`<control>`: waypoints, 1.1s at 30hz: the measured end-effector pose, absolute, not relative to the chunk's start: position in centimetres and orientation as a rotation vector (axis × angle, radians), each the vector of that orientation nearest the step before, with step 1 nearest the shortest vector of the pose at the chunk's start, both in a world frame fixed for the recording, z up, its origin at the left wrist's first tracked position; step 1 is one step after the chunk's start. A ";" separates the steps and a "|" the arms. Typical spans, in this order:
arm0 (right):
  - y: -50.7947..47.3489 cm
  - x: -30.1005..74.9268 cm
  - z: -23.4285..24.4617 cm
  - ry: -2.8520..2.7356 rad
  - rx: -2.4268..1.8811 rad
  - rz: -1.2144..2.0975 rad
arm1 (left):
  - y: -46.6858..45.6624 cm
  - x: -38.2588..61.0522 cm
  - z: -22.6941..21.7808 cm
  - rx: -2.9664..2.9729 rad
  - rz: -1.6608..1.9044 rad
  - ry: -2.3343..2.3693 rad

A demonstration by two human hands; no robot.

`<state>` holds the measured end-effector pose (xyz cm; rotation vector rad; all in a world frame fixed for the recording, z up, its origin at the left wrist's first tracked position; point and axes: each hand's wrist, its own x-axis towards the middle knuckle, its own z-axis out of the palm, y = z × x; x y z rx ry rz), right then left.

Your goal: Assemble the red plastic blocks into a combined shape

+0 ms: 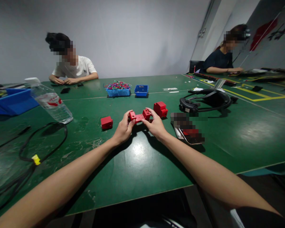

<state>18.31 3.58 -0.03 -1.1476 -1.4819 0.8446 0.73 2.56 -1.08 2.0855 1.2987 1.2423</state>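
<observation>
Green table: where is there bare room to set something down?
Bare: between the forearms, from the held red part to the near table edge; and right of the phone, nearer than the headset. Crowded: the left, with bottle, cable and blue bin.

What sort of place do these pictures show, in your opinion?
Probably a workshop: there is a large green worktable, a blue bin heaped with small multicoloured pieces, and a red part held between the left hand and right hand.

red part (139,118) partly covered; blue bin (14,103) cut off left
</observation>
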 end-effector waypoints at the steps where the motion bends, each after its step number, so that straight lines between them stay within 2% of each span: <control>1: 3.6 18.3 0.0 -1.480 -1.151 0.860 | 2.6 0.7 -1.1 2.052 1.244 1.310; 11: 4.0 18.3 -0.4 -1.435 -1.139 0.918 | 2.4 0.9 -0.6 1.906 1.188 1.364; 23: 3.5 18.0 0.5 -1.260 -1.105 1.159 | 2.4 1.0 -0.9 1.930 1.222 1.298; 33: 3.4 17.9 0.5 -1.259 -1.165 1.301 | 2.0 0.9 -1.2 2.270 1.357 1.113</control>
